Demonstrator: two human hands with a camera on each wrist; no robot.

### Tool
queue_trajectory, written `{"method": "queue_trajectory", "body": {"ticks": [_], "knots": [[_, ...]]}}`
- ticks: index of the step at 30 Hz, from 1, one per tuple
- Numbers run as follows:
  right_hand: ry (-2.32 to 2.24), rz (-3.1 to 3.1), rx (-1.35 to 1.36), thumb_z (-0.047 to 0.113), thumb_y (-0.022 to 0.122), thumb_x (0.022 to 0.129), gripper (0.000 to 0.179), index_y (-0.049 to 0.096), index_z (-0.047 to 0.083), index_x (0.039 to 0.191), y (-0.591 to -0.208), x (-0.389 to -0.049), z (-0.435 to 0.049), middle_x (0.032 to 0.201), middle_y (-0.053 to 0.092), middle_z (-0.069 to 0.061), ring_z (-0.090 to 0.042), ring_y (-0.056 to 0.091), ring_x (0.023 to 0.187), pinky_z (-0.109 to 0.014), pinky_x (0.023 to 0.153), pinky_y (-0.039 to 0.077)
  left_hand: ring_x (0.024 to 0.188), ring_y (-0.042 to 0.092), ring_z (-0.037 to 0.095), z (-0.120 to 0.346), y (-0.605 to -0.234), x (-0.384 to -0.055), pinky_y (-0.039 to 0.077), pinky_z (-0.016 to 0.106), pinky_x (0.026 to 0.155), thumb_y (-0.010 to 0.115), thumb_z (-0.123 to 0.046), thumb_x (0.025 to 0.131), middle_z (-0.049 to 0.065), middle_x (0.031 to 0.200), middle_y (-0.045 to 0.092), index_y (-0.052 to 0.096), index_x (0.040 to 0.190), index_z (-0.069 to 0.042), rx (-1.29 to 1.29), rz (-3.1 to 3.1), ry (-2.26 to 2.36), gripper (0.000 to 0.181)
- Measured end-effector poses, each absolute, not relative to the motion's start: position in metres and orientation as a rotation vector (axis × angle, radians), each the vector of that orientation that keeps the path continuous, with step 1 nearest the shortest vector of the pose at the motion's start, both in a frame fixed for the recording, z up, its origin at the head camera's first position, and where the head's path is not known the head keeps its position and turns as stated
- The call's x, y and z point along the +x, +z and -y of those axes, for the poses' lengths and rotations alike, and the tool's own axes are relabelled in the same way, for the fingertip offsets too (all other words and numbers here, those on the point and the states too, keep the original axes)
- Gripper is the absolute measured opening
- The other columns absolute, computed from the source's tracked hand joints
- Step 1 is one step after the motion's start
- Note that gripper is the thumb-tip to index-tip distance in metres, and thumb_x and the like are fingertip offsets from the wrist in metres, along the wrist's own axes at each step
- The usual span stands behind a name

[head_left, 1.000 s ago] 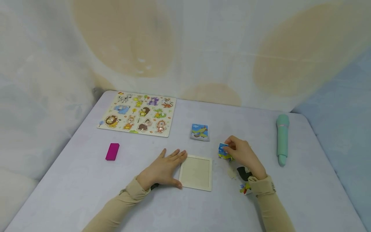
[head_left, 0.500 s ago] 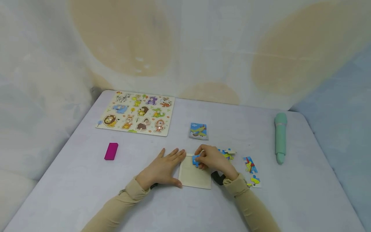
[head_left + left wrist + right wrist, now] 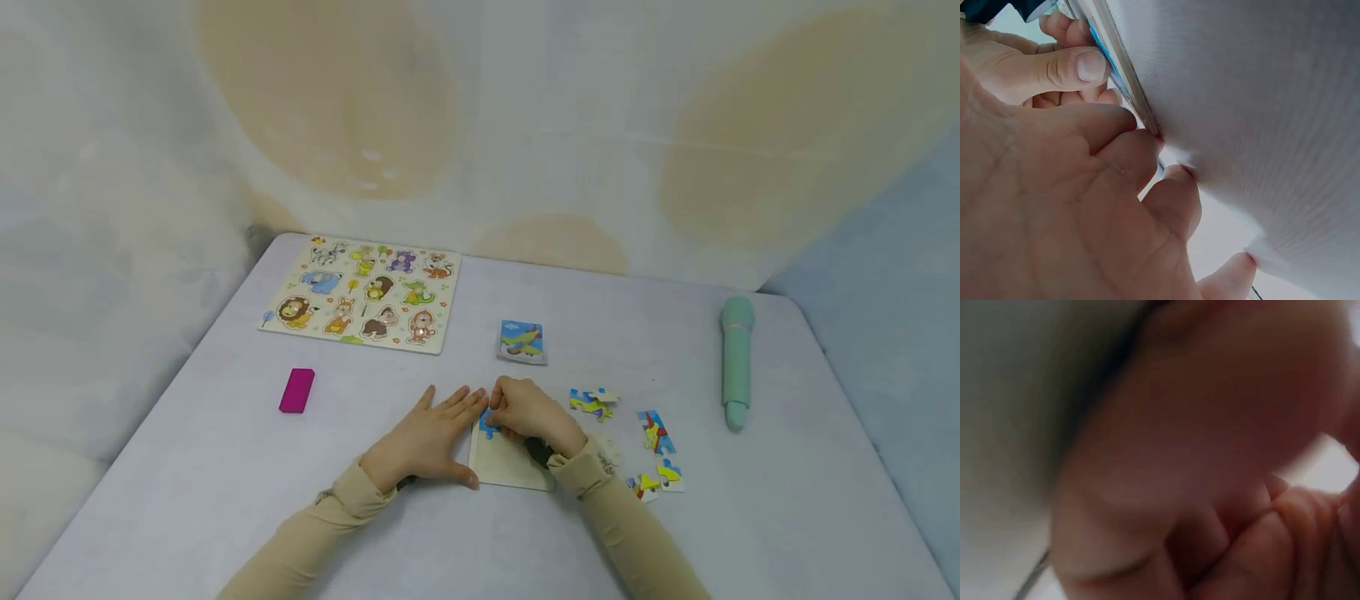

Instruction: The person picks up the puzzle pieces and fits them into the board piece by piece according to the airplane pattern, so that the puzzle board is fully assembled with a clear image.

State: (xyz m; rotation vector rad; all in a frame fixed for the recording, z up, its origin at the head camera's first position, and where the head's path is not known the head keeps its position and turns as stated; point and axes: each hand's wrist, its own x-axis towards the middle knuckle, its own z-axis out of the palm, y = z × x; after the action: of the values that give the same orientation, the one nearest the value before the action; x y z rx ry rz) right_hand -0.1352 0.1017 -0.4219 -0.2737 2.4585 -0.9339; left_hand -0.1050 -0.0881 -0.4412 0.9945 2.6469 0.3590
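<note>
A shallow pale wooden puzzle tray (image 3: 510, 467) lies on the table in the head view. My left hand (image 3: 423, 442) rests flat with spread fingers along its left edge; the left wrist view shows those fingertips against the table and the frame's rim (image 3: 1124, 69). At the tray's upper left corner, my right hand (image 3: 536, 412) pinches a blue jigsaw piece (image 3: 488, 423) between thumb and curled fingers. Only a blue strip of that piece shows in the left wrist view, beside the right thumb (image 3: 1072, 70). The right wrist view is blurred and filled by the hand.
Several loose jigsaw pieces (image 3: 657, 433) lie right of the tray, some overlapping (image 3: 590, 405). Behind it sits a small airplane picture (image 3: 522, 342). An animal peg board (image 3: 360, 293) is at the back left, a magenta block (image 3: 297, 391) at left, a mint-green marker-shaped object (image 3: 737, 362) at right.
From the loose pieces at right, my right hand has carried the blue jigsaw piece left to the tray's upper left corner. The left hand has stayed at the tray's edge.
</note>
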Motion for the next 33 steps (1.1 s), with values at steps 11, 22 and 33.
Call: {"method": "queue_trajectory", "body": {"ticks": [11,22,33], "knots": [[-0.859,-2.538,-0.442,0.011,0.081,0.077,0.03,0.054,0.007,0.091,-0.424,-0.127,-0.104,0.068,0.053,0.0,-0.01,0.046,0.059,-0.02,0.053,0.035,0.15,0.021,0.026,0.087,-0.44,-0.106,0.015,0.068,0.114,0.074,-0.064,0.071,0.004,0.162,0.023,0.027,0.153,-0.01,0.992,-2.633,0.343,0.11],[-0.938,-2.632,-0.587,0.015,0.074,0.085,0.031,0.061,0.002,0.109,-0.419,-0.135,-0.163,0.1,0.067,-0.01,-0.016,0.059,0.082,-0.026,0.07,0.049,0.15,0.022,0.026,0.085,-0.44,-0.105,0.014,0.067,0.115,0.077,-0.062,0.069,0.004,0.161,0.025,0.027,0.153,-0.01,0.961,-2.63,0.374,0.111],[-0.882,-2.818,-0.215,0.013,0.058,0.097,0.018,0.065,0.002,0.109,-0.417,-0.131,-0.258,0.105,0.068,-0.016,-0.03,0.062,0.096,-0.044,0.081,0.051,0.151,0.02,0.024,0.087,-0.439,-0.105,0.013,0.065,0.116,0.076,-0.063,0.069,0.003,0.162,0.022,0.025,0.154,-0.011,0.958,-2.638,0.347,0.112]]}}
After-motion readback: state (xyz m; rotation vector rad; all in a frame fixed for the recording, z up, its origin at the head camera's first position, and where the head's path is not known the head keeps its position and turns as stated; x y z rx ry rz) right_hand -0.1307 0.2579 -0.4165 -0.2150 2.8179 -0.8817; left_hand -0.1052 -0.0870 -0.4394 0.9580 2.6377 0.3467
